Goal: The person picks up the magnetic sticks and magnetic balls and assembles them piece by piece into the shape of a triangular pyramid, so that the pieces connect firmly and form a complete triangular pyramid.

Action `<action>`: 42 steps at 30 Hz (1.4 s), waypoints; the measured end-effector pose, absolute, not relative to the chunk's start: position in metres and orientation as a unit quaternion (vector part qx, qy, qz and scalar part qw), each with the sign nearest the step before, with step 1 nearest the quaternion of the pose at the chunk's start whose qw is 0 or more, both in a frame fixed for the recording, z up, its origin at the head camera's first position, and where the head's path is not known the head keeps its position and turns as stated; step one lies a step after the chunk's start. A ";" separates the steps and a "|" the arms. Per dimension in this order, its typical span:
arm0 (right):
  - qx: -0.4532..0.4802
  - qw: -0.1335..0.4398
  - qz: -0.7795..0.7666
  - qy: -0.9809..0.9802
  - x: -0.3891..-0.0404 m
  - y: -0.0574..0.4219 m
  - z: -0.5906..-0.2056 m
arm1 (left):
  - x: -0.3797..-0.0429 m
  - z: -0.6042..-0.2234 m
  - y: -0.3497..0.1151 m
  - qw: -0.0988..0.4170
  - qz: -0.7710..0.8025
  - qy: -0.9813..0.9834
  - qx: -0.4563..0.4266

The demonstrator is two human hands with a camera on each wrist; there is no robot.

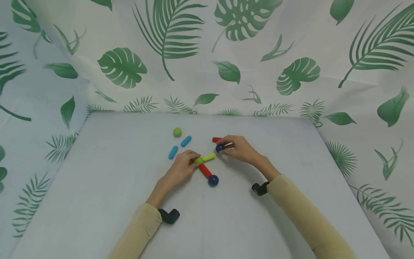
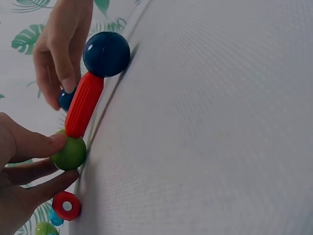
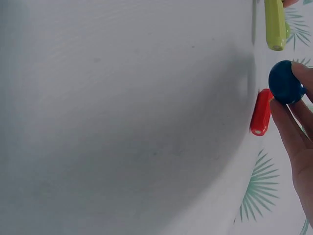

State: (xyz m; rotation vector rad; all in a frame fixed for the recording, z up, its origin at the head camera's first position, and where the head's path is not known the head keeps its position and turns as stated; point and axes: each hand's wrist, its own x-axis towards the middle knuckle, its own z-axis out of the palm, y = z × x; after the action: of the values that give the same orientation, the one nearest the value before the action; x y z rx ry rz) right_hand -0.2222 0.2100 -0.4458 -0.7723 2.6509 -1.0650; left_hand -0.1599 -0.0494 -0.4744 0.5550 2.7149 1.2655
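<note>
Both sleeves (image 1: 132,230) aslant inward, fingers (image 3: 287,128) around balls (image 3: 283,82)

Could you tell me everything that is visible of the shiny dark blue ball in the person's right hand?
The glossy dark blue ball looks round, smooth and made of plastic. The right hand pinches it and hides part of it. It appears raised above the white table surface. The end of a yellow-green plastic-looking rod points roughly toward it, but a gap shows between them in the right wrist view. A short red plastic-looking rod lies close by, beyond it in the head view.
</note>
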 end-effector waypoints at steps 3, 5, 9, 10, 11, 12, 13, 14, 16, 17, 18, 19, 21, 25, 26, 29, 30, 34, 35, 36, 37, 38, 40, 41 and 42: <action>-0.255 0.096 -0.357 0.894 -0.220 0.213 -0.448 | -0.160 -0.474 -0.050 0.045 0.413 0.891 0.182; -0.254 0.097 -0.358 0.893 -0.219 0.213 -0.450 | -0.161 -0.474 -0.050 0.042 0.411 0.892 0.182; -0.259 0.104 -0.359 0.890 -0.217 0.210 -0.451 | -0.162 -0.473 -0.049 0.038 0.406 0.894 0.184; -0.260 0.107 -0.360 0.890 -0.216 0.209 -0.452 | -0.162 -0.473 -0.049 0.039 0.406 0.894 0.184; -0.261 0.110 -0.359 0.889 -0.216 0.209 -0.452 | -0.163 -0.472 -0.049 0.040 0.405 0.895 0.184; -0.261 0.112 -0.359 0.889 -0.215 0.208 -0.452 | -0.163 -0.472 -0.049 0.041 0.405 0.895 0.184; -0.261 0.113 -0.358 0.890 -0.215 0.207 -0.452 | -0.163 -0.472 -0.049 0.042 0.404 0.895 0.183; -0.260 0.114 -0.357 0.890 -0.214 0.207 -0.452 | -0.163 -0.471 -0.048 0.044 0.403 0.896 0.182; -0.257 0.113 -0.358 0.891 -0.213 0.207 -0.451 | -0.162 -0.470 -0.048 0.045 0.401 0.897 0.180; -0.255 0.112 -0.356 0.892 -0.213 0.207 -0.450 | -0.162 -0.470 -0.048 0.045 0.400 0.898 0.180; -0.252 0.111 -0.356 0.893 -0.213 0.207 -0.449 | -0.162 -0.469 -0.048 0.044 0.400 0.898 0.179; -0.249 0.110 -0.356 0.894 -0.212 0.207 -0.448 | -0.161 -0.469 -0.048 0.044 0.399 0.898 0.178; -0.242 0.106 -0.354 0.897 -0.212 0.208 -0.445 | -0.160 -0.468 -0.048 0.044 0.398 0.899 0.177; -0.225 0.085 -0.347 0.906 -0.214 0.213 -0.443 | -0.158 -0.469 -0.049 0.045 0.396 0.900 0.174; -0.221 0.079 -0.346 0.908 -0.215 0.214 -0.443 | -0.158 -0.469 -0.049 0.046 0.397 0.900 0.175; -0.206 0.062 -0.341 0.915 -0.219 0.217 -0.443 | -0.158 -0.469 -0.049 0.047 0.397 0.900 0.176; -0.202 0.058 -0.342 0.916 -0.221 0.218 -0.443 | -0.158 -0.469 -0.049 0.047 0.397 0.900 0.175; -0.183 0.048 -0.329 0.925 -0.228 0.219 -0.445 | -0.158 -0.470 -0.049 0.048 0.397 0.900 0.174; -0.179 0.046 -0.324 0.928 -0.230 0.218 -0.446 | -0.158 -0.470 -0.049 0.048 0.397 0.900 0.174; -0.174 0.046 -0.319 0.930 -0.232 0.218 -0.447 | -0.158 -0.471 -0.049 0.048 0.397 0.900 0.174; -0.171 0.046 -0.314 0.933 -0.234 0.218 -0.448 | -0.158 -0.471 -0.048 0.047 0.398 0.899 0.175; -0.169 0.045 -0.310 0.934 -0.236 0.218 -0.448 | -0.158 -0.472 -0.048 0.047 0.399 0.899 0.175; -0.167 0.045 -0.303 0.937 -0.239 0.217 -0.450 | -0.158 -0.472 -0.048 0.046 0.400 0.898 0.177; -0.167 0.046 -0.301 0.938 -0.241 0.217 -0.451 | -0.158 -0.472 -0.048 0.046 0.401 0.898 0.178; -0.168 0.047 -0.301 0.937 -0.243 0.217 -0.452 | -0.158 -0.472 -0.047 0.045 0.402 0.897 0.179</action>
State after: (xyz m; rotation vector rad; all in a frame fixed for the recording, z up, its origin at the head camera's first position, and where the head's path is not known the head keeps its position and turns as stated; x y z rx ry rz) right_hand -0.2428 0.2166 -0.4516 -0.5134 2.8601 -0.9192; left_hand -0.1580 -0.0471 -0.4721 0.5478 2.7398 1.2277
